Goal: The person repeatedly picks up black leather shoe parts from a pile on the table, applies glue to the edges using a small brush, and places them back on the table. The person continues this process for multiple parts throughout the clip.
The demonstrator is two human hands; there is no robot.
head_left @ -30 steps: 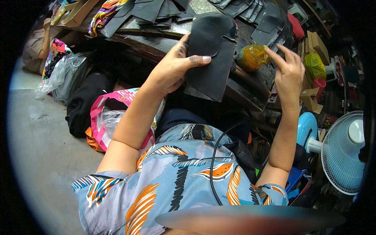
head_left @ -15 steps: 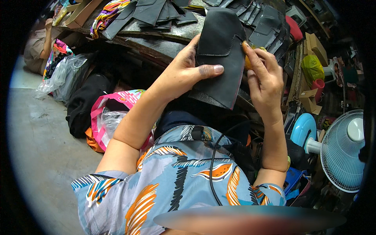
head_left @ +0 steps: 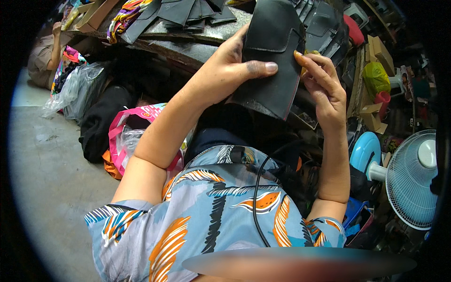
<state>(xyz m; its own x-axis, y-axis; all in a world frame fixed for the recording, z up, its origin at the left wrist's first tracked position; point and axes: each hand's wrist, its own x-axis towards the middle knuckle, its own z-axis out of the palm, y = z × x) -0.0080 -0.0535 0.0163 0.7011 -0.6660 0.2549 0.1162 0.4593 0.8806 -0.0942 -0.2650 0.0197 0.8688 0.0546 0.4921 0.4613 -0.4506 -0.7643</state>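
My left hand (head_left: 235,70) grips a long black leather piece (head_left: 270,82), thumb across its front and fingers behind it. The piece is held tilted, its top leaning right. A stitched, rounded flap or pocket covers its upper part, and a thin reddish line runs down its right edge. Beside that edge is my right hand (head_left: 324,87), with its fingers bent together and orange-brown stains on the fingertips. Something yellowish shows behind these fingers, mostly hidden, so its kind cannot be made out.
More flat black leather pieces (head_left: 181,11) lie on the worktable (head_left: 183,50), with another pile (head_left: 324,23) at right. A fan (head_left: 411,178) stands at right. A pink-edged bag (head_left: 117,136) and a clear plastic bag (head_left: 84,89) are at left. Another person (head_left: 44,58) sits far left.
Both hands and the leather piece have shifted slightly right and up in the picture. The right fingers have drawn a little away from the leather edge, and less of the yellowish thing shows.
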